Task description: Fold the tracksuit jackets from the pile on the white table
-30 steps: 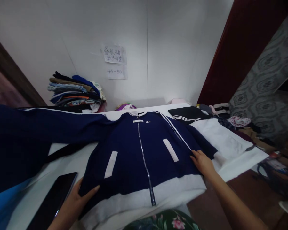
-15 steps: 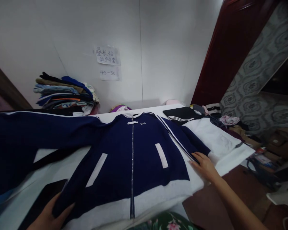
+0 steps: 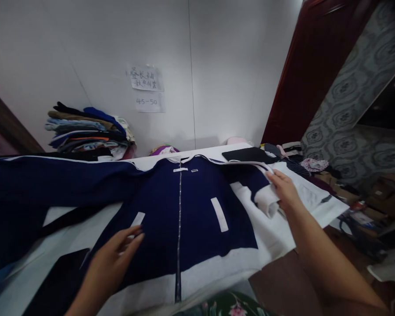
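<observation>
A navy jacket [image 3: 158, 197] with a front zip, white pocket trims and a white hem lies front up on the white table [image 3: 95, 228]. My right hand [image 3: 285, 188] is closed on the jacket's right-side sleeve [image 3: 245, 173], which is lifted and bent, its white cuff [image 3: 266, 199] dangling below the fingers. Over the pocket trim on the left hovers my left hand [image 3: 115, 252], loosely curled, with a gap between thumb and fingers and nothing seen in it. The other sleeve [image 3: 69, 180] stretches out to the left.
A stack of folded clothes [image 3: 88, 131] stands at the back left against the wall. Black folded clothing [image 3: 246, 154] and a white garment [image 3: 303, 186] lie on the right. Cardboard boxes [image 3: 382, 193] sit beyond the table. Handwritten paper signs [image 3: 148, 87] hang on the wall.
My right hand has raised the sleeve up and inward, off the table. My left hand has left the jacket's lower left side and moved right and up over the pocket.
</observation>
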Tool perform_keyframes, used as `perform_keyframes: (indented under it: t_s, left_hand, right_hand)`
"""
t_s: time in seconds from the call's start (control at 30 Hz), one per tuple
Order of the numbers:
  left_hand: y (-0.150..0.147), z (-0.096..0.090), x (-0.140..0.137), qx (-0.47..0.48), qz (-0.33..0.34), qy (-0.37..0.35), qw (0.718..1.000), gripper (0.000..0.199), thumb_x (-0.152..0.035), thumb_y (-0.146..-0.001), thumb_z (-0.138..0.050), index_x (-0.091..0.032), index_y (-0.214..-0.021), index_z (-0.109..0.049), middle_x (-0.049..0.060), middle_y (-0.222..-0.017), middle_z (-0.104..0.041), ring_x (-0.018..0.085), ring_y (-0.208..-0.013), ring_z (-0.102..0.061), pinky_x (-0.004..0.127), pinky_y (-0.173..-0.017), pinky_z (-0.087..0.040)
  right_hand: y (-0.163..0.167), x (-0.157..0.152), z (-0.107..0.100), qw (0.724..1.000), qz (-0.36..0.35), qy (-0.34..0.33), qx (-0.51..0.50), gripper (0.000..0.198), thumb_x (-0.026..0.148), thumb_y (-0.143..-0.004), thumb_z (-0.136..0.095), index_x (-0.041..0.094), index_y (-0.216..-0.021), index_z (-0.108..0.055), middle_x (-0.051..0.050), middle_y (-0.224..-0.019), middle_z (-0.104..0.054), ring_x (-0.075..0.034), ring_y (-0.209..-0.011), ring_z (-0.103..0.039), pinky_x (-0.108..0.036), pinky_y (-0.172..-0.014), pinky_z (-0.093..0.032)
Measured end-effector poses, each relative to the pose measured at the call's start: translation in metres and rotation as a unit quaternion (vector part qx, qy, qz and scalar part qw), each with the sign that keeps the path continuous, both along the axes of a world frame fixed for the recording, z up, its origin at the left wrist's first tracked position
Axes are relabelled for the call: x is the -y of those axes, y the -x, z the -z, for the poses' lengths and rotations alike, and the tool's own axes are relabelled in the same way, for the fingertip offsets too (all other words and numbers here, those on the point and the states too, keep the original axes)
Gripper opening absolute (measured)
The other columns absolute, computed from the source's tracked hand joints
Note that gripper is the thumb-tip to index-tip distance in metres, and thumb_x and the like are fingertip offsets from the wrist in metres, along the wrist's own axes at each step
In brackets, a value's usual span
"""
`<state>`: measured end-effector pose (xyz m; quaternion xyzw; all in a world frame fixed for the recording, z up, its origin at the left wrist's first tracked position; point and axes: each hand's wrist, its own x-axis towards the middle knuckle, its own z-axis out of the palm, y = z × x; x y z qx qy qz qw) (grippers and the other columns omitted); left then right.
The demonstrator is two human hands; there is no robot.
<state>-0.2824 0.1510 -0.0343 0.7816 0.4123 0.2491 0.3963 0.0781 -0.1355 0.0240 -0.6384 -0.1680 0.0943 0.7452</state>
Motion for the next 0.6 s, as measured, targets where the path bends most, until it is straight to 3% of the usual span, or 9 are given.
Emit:
perform_keyframes:
  t_s: [0.07,0.13,0.2,0.23,0.3,0.37,0.47,0.53,0.6]
  left_hand:
    - [-0.046,-0.014,0.033,0.073,0.106,0.134,0.982,0.048,-0.063,-0.063,-0.069,-0.029,-0.097,-0.071,0.005,-0.103,-0.073,0.027,-0.094,-0.067,0.038,-0.086,-0.053]
    - [-0.085,-0.019,0.060,0.140,0.184,0.308,0.923,0.057,-0.064,-0.071,-0.064,-0.024,-0.112,-0.066,0.009,-0.112,-0.071,0.026,-0.097,-0.067,0.039,-0.084,-0.054]
    - [-0.111,-0.017,0.075,0.157,0.195,0.459,0.852,0.055,-0.061,-0.079,-0.058,-0.017,-0.112,-0.065,0.013,-0.106,-0.072,0.027,-0.092,-0.070,0.039,-0.078,-0.056]
    - [-0.119,-0.014,0.079,0.153,0.177,0.511,0.827,0.050,-0.056,-0.082,-0.057,-0.014,-0.108,-0.065,0.014,-0.099,-0.073,0.027,-0.088,-0.071,0.038,-0.075,-0.057]
    - [-0.127,-0.008,0.078,0.132,0.126,0.571,0.800,0.035,-0.041,-0.084,-0.060,-0.011,-0.098,-0.067,0.014,-0.085,-0.075,0.026,-0.080,-0.072,0.037,-0.072,-0.058]
    - [-0.127,-0.004,0.071,0.127,0.082,0.589,0.794,0.023,-0.028,-0.081,-0.064,-0.011,-0.095,-0.068,0.011,-0.079,-0.075,0.026,-0.077,-0.072,0.036,-0.071,-0.059]
    - [-0.125,-0.007,0.054,0.144,0.052,0.577,0.802,0.022,-0.024,-0.077,-0.066,-0.013,-0.096,-0.069,0.010,-0.079,-0.076,0.026,-0.075,-0.073,0.037,-0.071,-0.060]
    - [-0.130,-0.016,0.041,0.166,0.052,0.546,0.819,0.023,-0.025,-0.076,-0.067,-0.014,-0.096,-0.070,0.009,-0.080,-0.076,0.026,-0.075,-0.073,0.037,-0.070,-0.060]
    - [-0.141,-0.030,0.029,0.199,0.058,0.499,0.841,0.025,-0.024,-0.075,-0.070,-0.014,-0.097,-0.070,0.009,-0.080,-0.075,0.026,-0.075,-0.073,0.037,-0.071,-0.061]
  right_hand:
    - [0.034,-0.034,-0.006,0.994,-0.109,-0.005,0.007,0.039,0.048,-0.068,-0.076,0.019,-0.093,-0.068,0.003,-0.070,-0.067,-0.010,-0.055,-0.058,-0.021,-0.051,-0.045]
    - [0.073,-0.064,0.003,0.965,-0.258,0.026,0.044,0.040,0.048,-0.074,-0.071,0.018,-0.102,-0.069,-0.001,-0.080,-0.071,-0.012,-0.062,-0.062,-0.023,-0.057,-0.050]
    - [0.106,-0.081,0.020,0.914,-0.386,0.029,0.123,0.046,0.045,-0.077,-0.069,0.019,-0.115,-0.067,-0.006,-0.102,-0.073,-0.017,-0.082,-0.068,-0.030,-0.073,-0.055]
    - [0.117,-0.083,0.030,0.895,-0.404,0.030,0.184,0.046,0.042,-0.079,-0.069,0.019,-0.119,-0.066,-0.007,-0.112,-0.071,-0.019,-0.094,-0.067,-0.033,-0.081,-0.055]
    - [0.124,-0.074,0.051,0.882,-0.364,0.047,0.294,0.037,0.036,-0.086,-0.063,0.020,-0.120,-0.067,-0.009,-0.120,-0.068,-0.021,-0.109,-0.063,-0.038,-0.095,-0.051]
    - [0.113,-0.049,0.073,0.907,-0.242,0.085,0.334,0.030,0.033,-0.092,-0.054,0.022,-0.115,-0.070,-0.008,-0.116,-0.070,-0.022,-0.110,-0.063,-0.040,-0.099,-0.049]
    - [0.079,-0.002,0.107,0.939,-0.050,0.213,0.263,0.035,0.037,-0.090,-0.052,0.022,-0.117,-0.067,-0.010,-0.115,-0.069,-0.024,-0.098,-0.066,-0.042,-0.086,-0.054]
    - [0.061,0.026,0.128,0.930,-0.011,0.303,0.209,0.046,0.041,-0.083,-0.058,0.022,-0.124,-0.063,-0.012,-0.111,-0.069,-0.024,-0.084,-0.066,-0.040,-0.076,-0.055]
    - [0.052,0.044,0.144,0.927,-0.019,0.345,0.145,0.056,0.043,-0.080,-0.059,0.019,-0.130,-0.058,-0.010,-0.100,-0.070,-0.020,-0.070,-0.063,-0.037,-0.068,-0.054]
